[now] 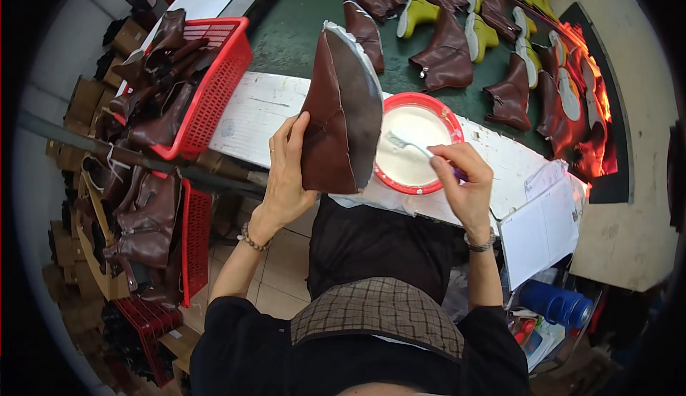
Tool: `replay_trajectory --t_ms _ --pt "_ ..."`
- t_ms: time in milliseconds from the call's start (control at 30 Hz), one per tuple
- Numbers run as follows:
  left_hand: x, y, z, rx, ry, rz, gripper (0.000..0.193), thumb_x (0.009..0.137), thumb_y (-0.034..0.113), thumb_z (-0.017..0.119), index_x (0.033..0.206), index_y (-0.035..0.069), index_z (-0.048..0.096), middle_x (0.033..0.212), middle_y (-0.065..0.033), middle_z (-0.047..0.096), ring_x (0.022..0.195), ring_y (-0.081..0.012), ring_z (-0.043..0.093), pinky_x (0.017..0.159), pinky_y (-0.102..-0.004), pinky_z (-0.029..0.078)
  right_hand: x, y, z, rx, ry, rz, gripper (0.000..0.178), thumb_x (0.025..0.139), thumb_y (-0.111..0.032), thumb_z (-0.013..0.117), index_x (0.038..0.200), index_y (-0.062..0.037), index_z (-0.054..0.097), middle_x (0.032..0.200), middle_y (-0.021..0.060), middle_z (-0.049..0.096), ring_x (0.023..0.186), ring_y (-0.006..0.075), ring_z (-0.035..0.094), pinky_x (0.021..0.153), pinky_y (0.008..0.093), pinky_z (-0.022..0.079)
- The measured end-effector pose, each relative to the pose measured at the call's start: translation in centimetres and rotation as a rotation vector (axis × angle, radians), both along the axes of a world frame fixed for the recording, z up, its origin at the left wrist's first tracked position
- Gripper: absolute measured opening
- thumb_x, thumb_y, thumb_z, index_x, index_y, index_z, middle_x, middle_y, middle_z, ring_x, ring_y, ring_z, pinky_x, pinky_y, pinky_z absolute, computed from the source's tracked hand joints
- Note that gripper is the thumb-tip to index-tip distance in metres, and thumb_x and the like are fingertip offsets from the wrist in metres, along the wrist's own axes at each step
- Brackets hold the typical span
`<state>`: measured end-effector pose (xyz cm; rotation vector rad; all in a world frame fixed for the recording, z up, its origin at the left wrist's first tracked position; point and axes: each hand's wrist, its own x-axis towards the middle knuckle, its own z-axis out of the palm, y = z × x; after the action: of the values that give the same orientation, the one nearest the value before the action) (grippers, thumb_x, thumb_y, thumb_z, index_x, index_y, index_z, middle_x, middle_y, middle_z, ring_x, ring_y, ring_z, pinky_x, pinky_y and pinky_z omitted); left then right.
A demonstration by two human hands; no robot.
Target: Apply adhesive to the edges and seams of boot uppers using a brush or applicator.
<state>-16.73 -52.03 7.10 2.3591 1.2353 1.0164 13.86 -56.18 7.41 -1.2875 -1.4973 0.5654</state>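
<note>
Just inside nine o'clock, the left hand [284, 174] is clamped on a brown boot upper [325, 121], fingers on its left edge; the upper stands at twelve o'clock, roughly upright, just beside the bowl in view; if that grip tilts rightward, the leather could smear against the rim.

Red-rimmed bowl [416, 99], two o'clock, near the front edge of a white board [250, 114]; a knock from either wrist could tip it and spill the white fluid [404, 167]; brush [414, 147] could drip if overloaded; whether its tip is in the fluid or above, cannot tell.

Right hand [468, 185], three o'clock, thumb and fingers pinched together on the brush; a loosened pinch could drop it in.

Counts: red baskets [214, 99], two, at eight and ten, contents too overlapped to count; held upper, one; bowl, one; brush, one; brown pieces [443, 53] on the green table [286, 46], twelve to two, at least six; yellow-green pieces [480, 37], at least six; blue bottle [557, 304], four o'clock, one.
</note>
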Motion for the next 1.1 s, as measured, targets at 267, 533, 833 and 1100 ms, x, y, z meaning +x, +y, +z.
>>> replay_trajectory --t_ms 267,533,833,1100 --pt "1.3 -1.1 0.1 -0.014 -0.046 -0.197 0.108 0.076 -0.007 0.078 0.161 -0.001 0.011 0.155 -0.0212 0.032 0.141 -0.036 0.04 0.116 -0.0431 0.037 2.1 2.5 0.6 0.161 0.037 -0.092 0.015 0.089 -0.002 0.078 0.104 -0.0003 0.077 0.092 0.0046 0.068 0.072 0.0082 0.057 0.062 0.0223 0.043" --pt "4.1 2.3 0.1 0.176 -0.182 -0.011 0.111 0.077 -0.01 0.072 0.164 0.003 0.004 0.164 -0.0194 0.022 0.15 -0.0336 0.031 0.12 -0.0393 0.031 1.1 -0.2 0.7 0.22 0.006 0.031 0.023 0.082 0.005 0.081 0.104 -0.0014 0.078 0.097 0.0067 0.068 0.081 0.012 0.064 0.067 0.0237 0.051" --pt "5.4 6.0 1.3 0.595 -0.124 0.073 0.105 0.071 -0.003 0.085 0.158 0.01 0.026 0.154 -0.026 0.032 0.134 -0.0416 0.042 0.109 -0.0472 0.04 0.8 -0.9 2.5 0.127 -0.036 0.087 0.017 0.085 0.001 0.079 0.102 -0.0018 0.079 0.092 0.0042 0.068 0.07 0.0066 0.058 0.058 0.0214 0.042" --pt "3.6 4.2 1.1 0.308 -0.042 0.041 0.084 0.069 -0.016 0.066 0.147 0.013 0.055 0.152 -0.0263 0.042 0.135 -0.047 0.044 0.114 -0.0532 0.037 2.5 -0.7 0.5 -0.149 0.055 0.012 0.01 0.091 -0.002 0.072 0.097 0.0036 0.076 0.083 0.0106 0.07 0.071 0.0155 0.064 0.064 0.0254 0.048"
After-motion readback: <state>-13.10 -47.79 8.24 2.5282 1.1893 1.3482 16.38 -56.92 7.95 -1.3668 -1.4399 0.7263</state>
